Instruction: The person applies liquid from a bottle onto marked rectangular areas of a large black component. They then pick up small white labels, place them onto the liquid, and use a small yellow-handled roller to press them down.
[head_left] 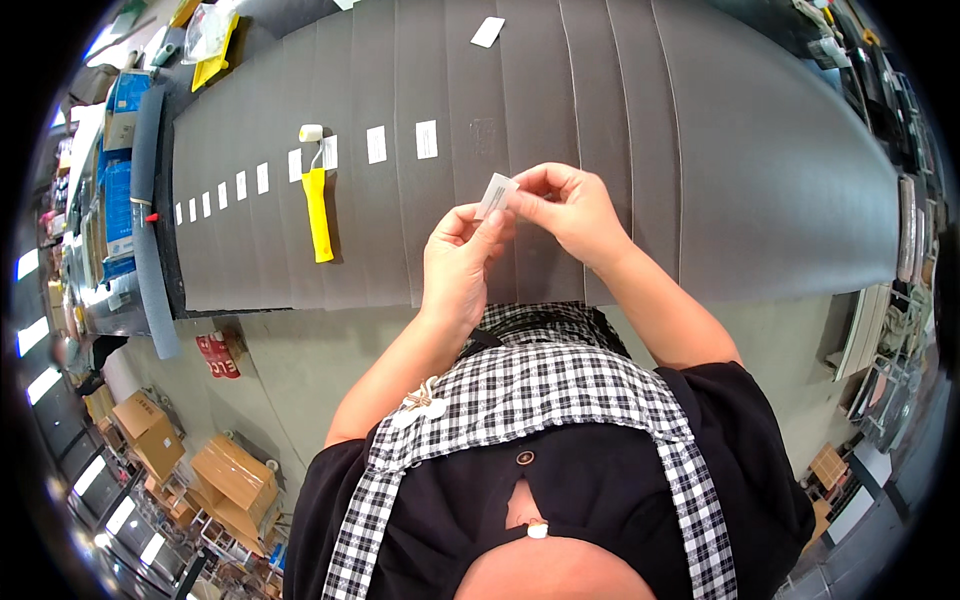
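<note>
— Two hands meet over the middle of the view: the left hand [455, 265] and the right hand [570, 212] both pinch one small white label [495, 194], held in the air just above the near part of the dark grey sheets [620, 150].

— How do the fingers sit?

— Narrow on both sides. The right thumb and forefinger close on the label's right edge; the left fingers [490, 225] press at its lower corner, as if working at its backing. I cannot tell whether anything has come apart yet.

— What lies around them?

— At ten o'clock from the hands, a yellow-handled roller [317, 205] lies on the surface. A row of white labels [375, 144] already stuck down runs from eleven o'clock off toward nine, one per overlapped sheet. One loose white piece [488, 31] sits at twelve o'clock, far up.

— What could go wrong?

— In my judgement, the label may curl and stick to a fingertip or to itself, since the pinch is so tight on so small a piece. It could also land crooked or out of line with the row, because the overlapped sheet edges give an uneven seat.
</note>
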